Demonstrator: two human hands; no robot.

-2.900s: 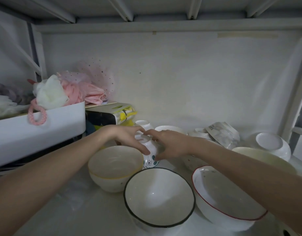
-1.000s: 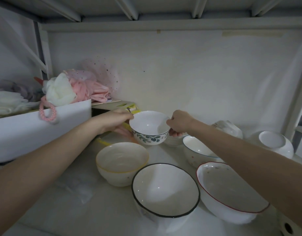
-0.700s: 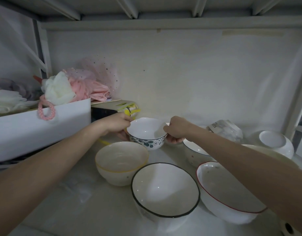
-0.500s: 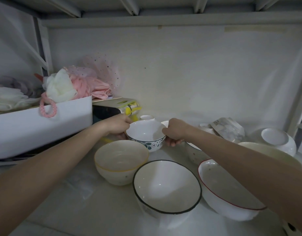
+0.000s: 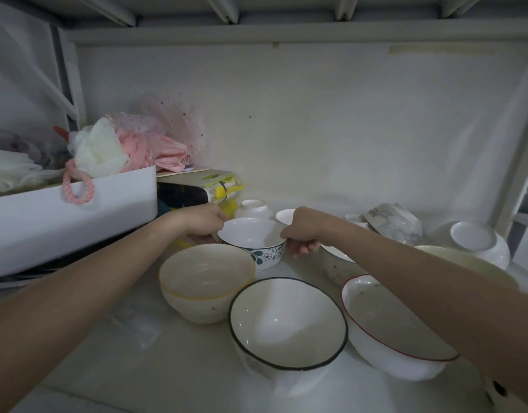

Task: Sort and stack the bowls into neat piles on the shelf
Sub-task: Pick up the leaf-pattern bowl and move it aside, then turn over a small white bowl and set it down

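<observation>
Two hands held one small floral-patterned bowl (image 5: 252,242) upright at the back of the shelf (image 5: 122,347): the left hand (image 5: 201,223) gripped its left rim with curled fingers, and the right hand (image 5: 301,231) pinched its right rim, fingers curled under the side. Whether the bowl's base touched the shelf could not be told, since the yellow-rimmed bowl (image 5: 206,281) just in front hid it. A black-rimmed bowl (image 5: 286,323) sat nearest the camera, close beside the yellow-rimmed one, and a red-rimmed bowl (image 5: 385,332) sat to its right, partly under the right forearm. Behind the held bowl stood a small white upturned bowl (image 5: 253,207). Far right, another white bowl (image 5: 477,242) lay upside down, tilted, next to a pale cream bowl (image 5: 471,263). A white storage bin (image 5: 63,210) with pink and white fabric (image 5: 114,147) occupied the left side, well apart from the bowls.
</observation>
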